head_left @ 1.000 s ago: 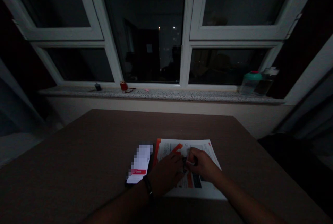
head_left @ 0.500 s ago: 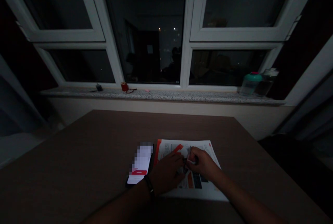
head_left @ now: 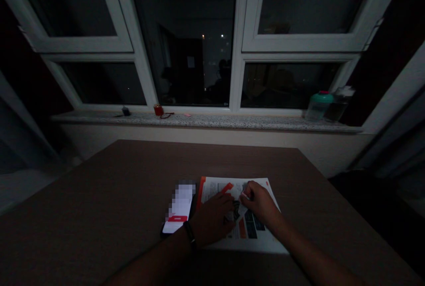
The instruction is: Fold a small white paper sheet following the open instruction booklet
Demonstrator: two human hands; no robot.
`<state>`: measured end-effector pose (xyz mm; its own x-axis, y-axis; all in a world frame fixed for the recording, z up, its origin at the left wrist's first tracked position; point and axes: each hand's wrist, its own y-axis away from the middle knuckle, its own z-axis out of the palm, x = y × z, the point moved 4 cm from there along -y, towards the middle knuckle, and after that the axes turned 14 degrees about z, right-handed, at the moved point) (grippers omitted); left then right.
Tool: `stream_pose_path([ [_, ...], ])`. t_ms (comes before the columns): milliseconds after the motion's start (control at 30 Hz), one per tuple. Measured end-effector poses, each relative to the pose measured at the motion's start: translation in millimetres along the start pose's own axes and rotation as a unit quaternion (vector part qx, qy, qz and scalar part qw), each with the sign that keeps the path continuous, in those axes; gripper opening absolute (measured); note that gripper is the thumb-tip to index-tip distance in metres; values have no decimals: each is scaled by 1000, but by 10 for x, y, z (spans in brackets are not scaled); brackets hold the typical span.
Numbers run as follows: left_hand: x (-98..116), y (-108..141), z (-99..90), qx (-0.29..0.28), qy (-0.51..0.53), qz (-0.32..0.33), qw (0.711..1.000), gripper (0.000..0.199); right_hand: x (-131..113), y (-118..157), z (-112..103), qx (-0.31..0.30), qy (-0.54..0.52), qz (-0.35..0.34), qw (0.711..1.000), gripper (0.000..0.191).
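A printed sheet (head_left: pixel 247 245) with orange and dark blocks lies on the table. My left hand (head_left: pixel 212 218), a dark band at its wrist, rests on it with fingers forward and thumb apart. Just beyond its fingers is an orange strip (head_left: pixel 227 188); whether that is loose or printed is unclear. My right hand (head_left: pixel 262 201) is closed in a pinch over the sheet's right half. Between its fingertips is a thin, pale, see-through strip (head_left: pixel 241 211) that slants down toward my left thumb. Dim light hides its exact kind and whether my left hand touches it.
Left of the sheet lies a lit phone (head_left: pixel 179 206) on the brown table (head_left: pixel 142 166). Behind is a stone windowsill (head_left: pixel 212 121) bearing a red jar (head_left: pixel 158 110), a small dark item (head_left: pixel 125 111), a teal-lidded bottle (head_left: pixel 319 105) and a clear bottle (head_left: pixel 339 103).
My right hand has moved slightly up and away from my left fingers, and more of the pale strip shows between the hands. My left hand has stayed nearly still.
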<state>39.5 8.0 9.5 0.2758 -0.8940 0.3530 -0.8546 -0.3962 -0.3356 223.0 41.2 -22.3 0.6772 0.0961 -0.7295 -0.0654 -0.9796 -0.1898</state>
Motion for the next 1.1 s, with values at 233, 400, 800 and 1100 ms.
stream_pose_path([
  [233,23,-7,-18,3,-5,1,1000,30,0,5,-28,35,17,-6,999,15],
  [400,26,-21,-13,-20,-7,-13,1000,27,13,28,-43,17,-19,-4,1000,14],
  [800,-2,2,-49,-27,4,9,1000,30,-107,110,-36,-70,-28,-56,996,17],
  [1100,-1,-3,-53,-31,9,18,999,31,57,5,39,-30,-23,3,999,18],
])
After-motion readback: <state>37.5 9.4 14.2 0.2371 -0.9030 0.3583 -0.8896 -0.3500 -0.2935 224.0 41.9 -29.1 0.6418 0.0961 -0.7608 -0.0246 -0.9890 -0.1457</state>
